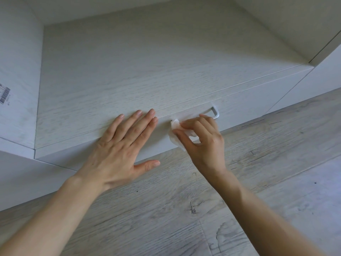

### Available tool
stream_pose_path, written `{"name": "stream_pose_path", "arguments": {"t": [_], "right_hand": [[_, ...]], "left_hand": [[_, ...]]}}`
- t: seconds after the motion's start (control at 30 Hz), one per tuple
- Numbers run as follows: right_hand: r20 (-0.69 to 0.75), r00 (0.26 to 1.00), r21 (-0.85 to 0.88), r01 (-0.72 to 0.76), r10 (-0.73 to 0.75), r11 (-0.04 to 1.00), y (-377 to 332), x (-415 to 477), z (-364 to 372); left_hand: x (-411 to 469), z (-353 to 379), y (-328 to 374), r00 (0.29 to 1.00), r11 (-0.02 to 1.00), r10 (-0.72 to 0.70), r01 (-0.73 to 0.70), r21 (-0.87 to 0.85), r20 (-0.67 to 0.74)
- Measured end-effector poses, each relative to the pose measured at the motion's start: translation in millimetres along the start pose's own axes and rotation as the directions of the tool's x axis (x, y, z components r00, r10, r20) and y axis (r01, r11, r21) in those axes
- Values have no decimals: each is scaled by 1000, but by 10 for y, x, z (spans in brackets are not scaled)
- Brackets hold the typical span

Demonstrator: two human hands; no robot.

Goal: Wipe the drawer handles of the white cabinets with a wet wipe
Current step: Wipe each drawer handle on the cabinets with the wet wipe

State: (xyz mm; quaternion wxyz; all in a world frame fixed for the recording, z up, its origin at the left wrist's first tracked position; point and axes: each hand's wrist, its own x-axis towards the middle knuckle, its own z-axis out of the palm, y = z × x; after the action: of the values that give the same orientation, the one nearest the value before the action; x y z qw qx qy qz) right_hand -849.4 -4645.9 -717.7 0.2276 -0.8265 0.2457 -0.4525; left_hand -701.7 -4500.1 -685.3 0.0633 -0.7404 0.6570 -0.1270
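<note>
A white wood-grain cabinet top [147, 74] fills the upper view, with a drawer front [239, 97] below its front edge. A silver bar handle [215, 113] sticks out of the drawer front; only its right end shows. My right hand [204, 139] pinches a crumpled white wet wipe [175, 127] against the handle's left part, covering it. My left hand [120, 145] lies flat on the cabinet top's front edge, fingers spread, thumb hanging over the drawer front.
A white side panel with a barcode sticker [4, 94] rises at the left. Another white cabinet panel [328, 47] stands at the upper right. Grey wood-look floor [203, 209] spreads below.
</note>
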Motion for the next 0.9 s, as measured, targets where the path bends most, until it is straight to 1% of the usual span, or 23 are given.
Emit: {"name": "stream_pose_path", "arguments": {"t": [0.13, 0.2, 0.37, 0.43, 0.57, 0.67, 0.73, 0.83, 0.9], "right_hand": [[44, 998, 12, -48, 48, 999, 62, 50, -107], [45, 997, 12, -68, 67, 998, 103, 79, -165], [100, 990, 21, -104, 102, 994, -23, 108, -35], [95, 994, -1, -62, 62, 998, 67, 112, -97], [37, 999, -41, -4, 5, 999, 138, 79, -107], [22, 996, -40, 86, -85, 995, 81, 43, 33], [4, 991, -65, 137, -137, 988, 169, 40, -18], [-30, 985, -107, 164, -168, 981, 272, 28, -98], [-34, 982, -109, 182, -187, 977, 211, 15, -22]], "left_hand": [[-4, -2, -9, 1000, 1000, -1, 1, -2, 11], [-6, -5, -7, 1000, 1000, -6, 6, 1, 14], [-5, -9, -6, 1000, 1000, 1, -1, -4, 20], [-10, -20, -12, 1000, 1000, 1, -1, -10, 24], [-3, -35, 3, 1000, 1000, 0, 1, -7, 25], [0, -30, -4, 999, 1000, 6, -6, -10, 33], [-7, -27, -13, 999, 1000, 8, -8, -17, 34], [-9, -22, -11, 1000, 1000, 4, -4, -17, 25], [-2, -14, -4, 1000, 1000, 4, -4, -15, 24]]}}
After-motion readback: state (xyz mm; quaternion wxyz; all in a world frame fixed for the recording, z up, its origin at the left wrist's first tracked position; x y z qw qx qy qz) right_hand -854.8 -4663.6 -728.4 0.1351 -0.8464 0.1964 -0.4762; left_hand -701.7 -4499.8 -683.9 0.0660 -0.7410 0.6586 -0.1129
